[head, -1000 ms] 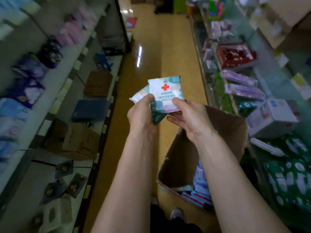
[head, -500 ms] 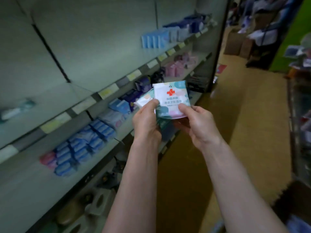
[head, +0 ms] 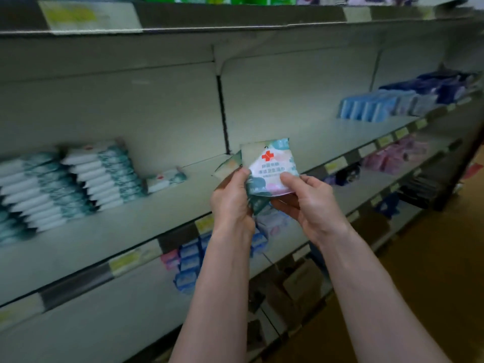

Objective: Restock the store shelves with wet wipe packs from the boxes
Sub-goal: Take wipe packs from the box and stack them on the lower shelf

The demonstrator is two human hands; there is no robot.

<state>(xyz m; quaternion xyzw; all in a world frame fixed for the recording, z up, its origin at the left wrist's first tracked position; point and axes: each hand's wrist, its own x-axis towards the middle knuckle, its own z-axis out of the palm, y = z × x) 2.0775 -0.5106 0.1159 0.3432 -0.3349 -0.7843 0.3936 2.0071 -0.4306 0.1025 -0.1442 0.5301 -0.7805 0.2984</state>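
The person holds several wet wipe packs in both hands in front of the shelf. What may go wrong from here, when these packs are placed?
1. The left hand and right hand pinch the red-cross pack and the pack behind it only near their lower edges; one may slip and fall.
2. The rows of packs on the shelf lean; pushing new ones against them might topple them or shove the lone pack.

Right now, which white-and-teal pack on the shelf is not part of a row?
The lone pack just right of the rows, lying singly on the shelf; the others are lined up tight in two rows.
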